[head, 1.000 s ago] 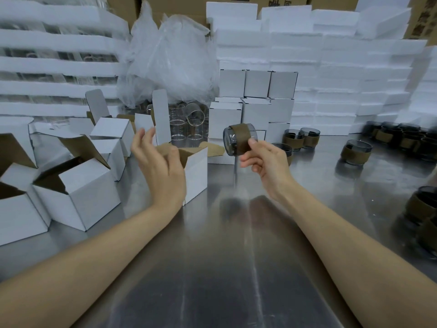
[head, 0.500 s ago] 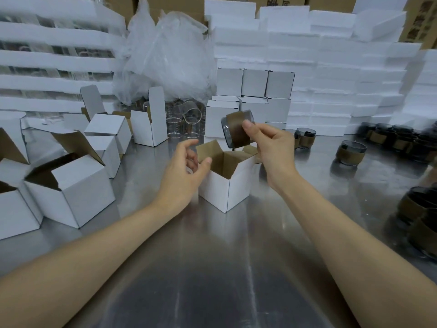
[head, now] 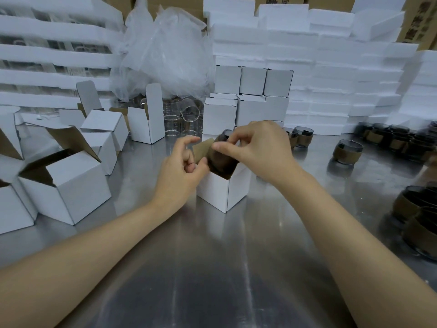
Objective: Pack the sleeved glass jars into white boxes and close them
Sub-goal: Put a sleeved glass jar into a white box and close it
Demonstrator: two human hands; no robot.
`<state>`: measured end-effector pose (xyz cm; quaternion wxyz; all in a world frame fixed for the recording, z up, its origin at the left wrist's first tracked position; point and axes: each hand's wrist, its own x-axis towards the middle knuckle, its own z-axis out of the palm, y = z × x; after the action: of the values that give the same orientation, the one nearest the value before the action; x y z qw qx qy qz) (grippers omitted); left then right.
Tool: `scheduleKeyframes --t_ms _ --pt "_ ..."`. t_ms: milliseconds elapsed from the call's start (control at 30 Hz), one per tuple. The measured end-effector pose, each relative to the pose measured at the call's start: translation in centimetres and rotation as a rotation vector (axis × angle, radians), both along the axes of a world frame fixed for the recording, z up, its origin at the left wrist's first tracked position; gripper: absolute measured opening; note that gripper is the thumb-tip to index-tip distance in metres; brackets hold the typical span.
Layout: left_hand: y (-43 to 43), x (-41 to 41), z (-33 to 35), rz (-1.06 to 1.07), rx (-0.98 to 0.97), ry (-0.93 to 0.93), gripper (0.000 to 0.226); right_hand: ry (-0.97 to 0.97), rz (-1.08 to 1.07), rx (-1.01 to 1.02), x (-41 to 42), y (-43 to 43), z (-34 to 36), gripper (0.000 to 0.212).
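A small white box (head: 223, 192) stands open on the steel table (head: 212, 268) at the centre. My right hand (head: 257, 152) grips a dark glass jar with a brown sleeve (head: 221, 159), tilted, its lower part inside the box mouth. My left hand (head: 182, 169) holds the box's left edge by a brown flap, thumb and fingers curled. More sleeved jars (head: 347, 151) stand to the right and at the far right edge (head: 416, 221).
Open white boxes (head: 63, 185) crowd the left side. Shut white boxes (head: 253, 98) are stacked behind, with clear glasses (head: 184, 121) and a plastic bag (head: 165, 55) beside them. White foam trays fill the back wall.
My right hand came down and tipped the jar into the box mouth. My left hand closed onto the box's left edge. The box sits nearer the centre than a second ago.
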<state>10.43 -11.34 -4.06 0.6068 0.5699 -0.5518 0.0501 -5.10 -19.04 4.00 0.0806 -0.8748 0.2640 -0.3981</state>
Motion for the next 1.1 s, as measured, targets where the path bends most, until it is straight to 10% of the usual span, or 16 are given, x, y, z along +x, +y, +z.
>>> scheduleKeyframes --t_ms 333,667,800,1100 --pt "0.0 0.0 -0.1 0.021 0.011 -0.018 0.033 0.308 0.044 -0.107 -0.4 -0.4 0.4 0.032" --pt "0.2 -0.3 0.0 0.013 0.037 -0.023 0.032 0.046 -0.235 0.019 -0.4 -1.0 -0.1 0.035" --pt "0.3 -0.3 0.3 0.014 0.087 -0.028 0.047 -0.267 -0.069 0.295 -0.4 -1.4 0.1 0.022" --pt "0.5 -0.7 0.2 -0.073 0.188 -0.279 0.052 -0.294 0.035 0.514 0.7 -3.1 -3.4 0.021"
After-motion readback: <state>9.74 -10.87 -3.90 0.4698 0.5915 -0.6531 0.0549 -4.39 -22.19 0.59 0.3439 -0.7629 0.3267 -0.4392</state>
